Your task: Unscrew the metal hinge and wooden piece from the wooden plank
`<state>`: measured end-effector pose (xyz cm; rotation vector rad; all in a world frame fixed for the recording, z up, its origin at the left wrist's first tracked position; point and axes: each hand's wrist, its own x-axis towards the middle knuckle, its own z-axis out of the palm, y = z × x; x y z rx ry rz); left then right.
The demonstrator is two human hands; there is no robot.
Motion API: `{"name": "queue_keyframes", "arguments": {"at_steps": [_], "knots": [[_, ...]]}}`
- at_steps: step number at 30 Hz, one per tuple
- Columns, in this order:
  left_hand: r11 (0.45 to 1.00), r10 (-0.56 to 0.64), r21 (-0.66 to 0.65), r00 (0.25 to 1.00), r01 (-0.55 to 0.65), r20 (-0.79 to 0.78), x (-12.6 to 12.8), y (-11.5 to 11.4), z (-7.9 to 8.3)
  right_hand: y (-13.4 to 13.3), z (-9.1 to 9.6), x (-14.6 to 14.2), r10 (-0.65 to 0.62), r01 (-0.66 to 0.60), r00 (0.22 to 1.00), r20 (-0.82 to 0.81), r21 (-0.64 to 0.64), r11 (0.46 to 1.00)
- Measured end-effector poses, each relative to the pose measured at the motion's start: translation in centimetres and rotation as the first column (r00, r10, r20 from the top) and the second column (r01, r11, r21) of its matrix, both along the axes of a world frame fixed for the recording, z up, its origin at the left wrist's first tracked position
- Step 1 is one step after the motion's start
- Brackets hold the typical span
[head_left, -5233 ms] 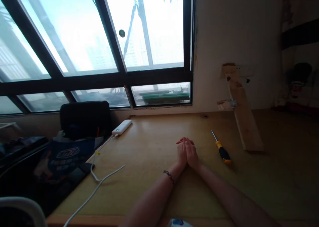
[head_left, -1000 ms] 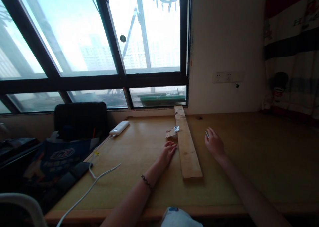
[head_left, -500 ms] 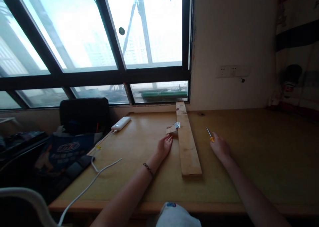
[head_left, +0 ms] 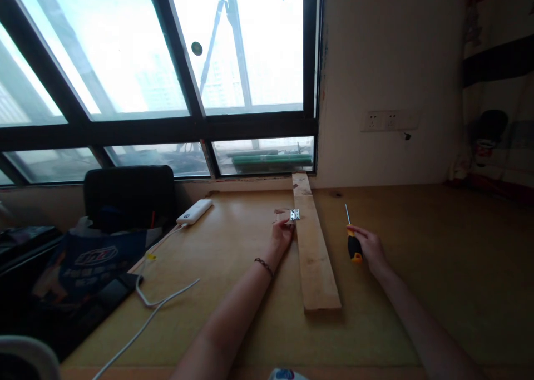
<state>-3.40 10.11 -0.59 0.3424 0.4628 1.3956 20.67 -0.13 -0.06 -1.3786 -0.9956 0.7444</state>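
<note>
left hand (head_left: 282, 234) pinching the small block by the hinge (head_left: 295, 215), right hand (head_left: 370, 247) gripping the screwdriver (head_left: 352, 241).
i judge i'm set to drive screws; next, tip onto the hinge on the plank (head_left: 314, 252).

**Wood, metal and plastic on the desk**

We are looking at a long pale plank of raw wood (head_left: 314, 252), its face looking matt and slightly rough. A small bright metal hinge (head_left: 295, 215) is glinting on it, beside a little wooden block (head_left: 280, 213). The wide yellowish wooden desk (head_left: 438, 257) is showing a smooth, faintly sheened top. Our right hand (head_left: 372, 251) is closing on a screwdriver (head_left: 352, 241) with a black-and-orange handle, seemingly plastic, and a thin shiny metal shaft. A glossy white plastic power bank (head_left: 194, 212) and its smooth white cable (head_left: 158, 302) are lying beside a matt black chair back (head_left: 129, 193).
</note>
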Motion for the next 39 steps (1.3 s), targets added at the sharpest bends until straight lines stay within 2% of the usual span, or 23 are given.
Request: {"name": "queue_keyframes", "arguments": {"at_steps": [2,4,7,9,11,13,16,19,23,27,32,39], "knots": [[0.997,-0.061,-0.038,0.998,0.061,-0.014,0.4,0.3,0.0,-0.1,0.7,-0.5,0.176,-0.155,0.933,-0.314,0.091,0.984],[0.991,-0.115,-0.065,0.993,0.114,-0.008,0.6,0.6,-0.2,-0.1,2.0,-1.3,0.340,-0.274,0.812,-0.474,0.204,0.940],[0.985,-0.151,-0.085,0.989,0.151,0.002,0.7,1.1,-0.6,0.9,4.4,-3.1,0.468,-0.340,0.702,-0.537,0.325,0.882],[0.985,-0.148,-0.088,0.989,0.148,0.008,0.8,1.3,-0.8,2.5,6.2,-4.7,0.490,-0.337,0.680,-0.545,0.362,0.869],[0.986,-0.140,-0.089,0.990,0.140,0.011,0.9,1.5,-1.0,4.6,7.8,-6.5,0.467,-0.300,0.701,-0.539,0.371,0.879],[0.986,-0.142,-0.086,0.990,0.142,0.011,1.0,1.6,-1.1,6.8,9.1,-8.1,0.379,-0.227,0.779,-0.500,0.338,0.913],[0.985,-0.156,-0.079,0.988,0.156,-0.001,1.1,1.6,-1.0,9.3,10.1,-9.9,0.188,-0.076,0.934,-0.304,0.345,0.935],[0.988,-0.138,-0.065,0.990,0.137,-0.004,1.1,1.5,-0.9,10.3,9.8,-10.8,0.059,-0.027,0.995,-0.074,0.378,0.926],[0.995,-0.096,-0.033,0.995,0.095,-0.022,1.2,1.3,-0.6,10.3,9.1,-10.9,0.038,-0.071,0.994,0.101,0.352,0.933],[0.996,-0.092,-0.024,0.994,0.091,-0.052,1.2,1.3,-0.6,10.1,9.1,-10.7,0.079,-0.119,0.988,0.131,0.332,0.936],[0.988,-0.155,-0.012,0.987,0.155,-0.038,1.3,1.7,-1.2,9.7,9.4,-10.7,0.086,-0.149,0.977,0.193,0.343,0.927],[0.990,-0.131,-0.057,0.988,0.127,-0.075,1.4,1.8,-1.3,9.1,9.6,-10.9,0.073,-0.148,0.974,0.214,0.357,0.922]]}}
